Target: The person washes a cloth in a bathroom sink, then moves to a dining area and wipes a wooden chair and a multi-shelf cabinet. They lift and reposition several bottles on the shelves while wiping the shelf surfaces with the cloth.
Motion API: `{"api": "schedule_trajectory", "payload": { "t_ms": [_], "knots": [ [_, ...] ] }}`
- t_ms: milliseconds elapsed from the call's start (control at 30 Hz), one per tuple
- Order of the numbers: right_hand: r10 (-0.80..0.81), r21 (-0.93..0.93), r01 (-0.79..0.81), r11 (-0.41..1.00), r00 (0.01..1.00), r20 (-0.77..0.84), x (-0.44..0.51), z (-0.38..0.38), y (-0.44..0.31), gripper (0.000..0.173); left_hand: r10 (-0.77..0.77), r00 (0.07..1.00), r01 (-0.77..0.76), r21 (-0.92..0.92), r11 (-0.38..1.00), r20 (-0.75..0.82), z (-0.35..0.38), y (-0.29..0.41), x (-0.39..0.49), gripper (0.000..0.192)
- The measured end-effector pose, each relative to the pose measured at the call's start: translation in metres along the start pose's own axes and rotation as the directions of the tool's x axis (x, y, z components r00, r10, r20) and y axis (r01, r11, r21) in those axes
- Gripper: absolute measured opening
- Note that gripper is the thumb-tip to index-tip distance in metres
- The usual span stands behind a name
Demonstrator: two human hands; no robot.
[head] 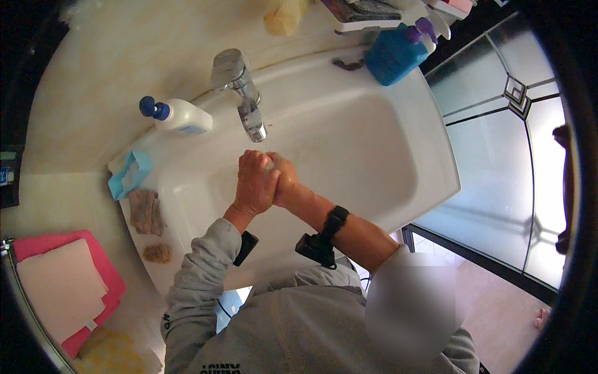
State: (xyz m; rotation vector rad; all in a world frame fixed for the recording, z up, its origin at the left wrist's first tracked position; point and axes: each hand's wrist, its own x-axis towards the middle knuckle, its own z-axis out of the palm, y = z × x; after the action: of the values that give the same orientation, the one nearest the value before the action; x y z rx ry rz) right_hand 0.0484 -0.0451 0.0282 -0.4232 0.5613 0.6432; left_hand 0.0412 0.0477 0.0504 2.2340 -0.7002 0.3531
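Over the white washbasin [345,140] my two hands are clasped together, just below the spout of the chrome mixer tap [252,119]. My left hand [256,182] is curled against my right hand [286,175], and the skin looks wet. A small pale patch, perhaps lather, shows between the fingers; anything else between the palms is hidden. No running water can be made out. Left of the tap, a white pump bottle [187,117] with a dark blue head leans over on the rim.
A blue pump bottle [395,56] with a purple head stands at the back right corner. Along the left rim lie a light blue band [140,163], a brownish cloth [145,211] and a scrubber [157,254]. Pink towels [60,285] hang left. A frosted glass door [490,163] is right.
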Motion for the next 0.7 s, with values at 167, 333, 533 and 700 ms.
{"api": "schedule_trajectory", "payload": {
  "t_ms": [167,333,533,700],
  "knots": [
    [-0.332,-0.440,0.308,0.843,0.943,0.025,0.010,-0.010,0.018,0.035,-0.127,0.992,0.128,-0.095,0.987,0.018,-0.001,-0.003,-0.002,0.020],
    [-0.177,-0.790,-0.030,0.612,0.969,-0.174,-0.007,0.005,-0.002,0.052,-0.174,0.982,0.162,-0.146,0.976,-0.078,0.005,-0.011,-0.012,0.025],
    [-0.233,-0.864,0.295,-0.409,0.881,0.411,-0.014,-0.058,-0.082,0.040,-0.718,0.559,0.517,-0.851,-0.088,0.414,-0.010,-0.029,-0.005,0.033],
    [-0.554,-0.748,-0.218,-0.626,0.800,0.230,0.015,-0.155,-0.115,0.057,-0.790,0.459,0.425,-0.882,-0.206,0.406,-0.056,-0.027,-0.008,0.027]
  ]
}}
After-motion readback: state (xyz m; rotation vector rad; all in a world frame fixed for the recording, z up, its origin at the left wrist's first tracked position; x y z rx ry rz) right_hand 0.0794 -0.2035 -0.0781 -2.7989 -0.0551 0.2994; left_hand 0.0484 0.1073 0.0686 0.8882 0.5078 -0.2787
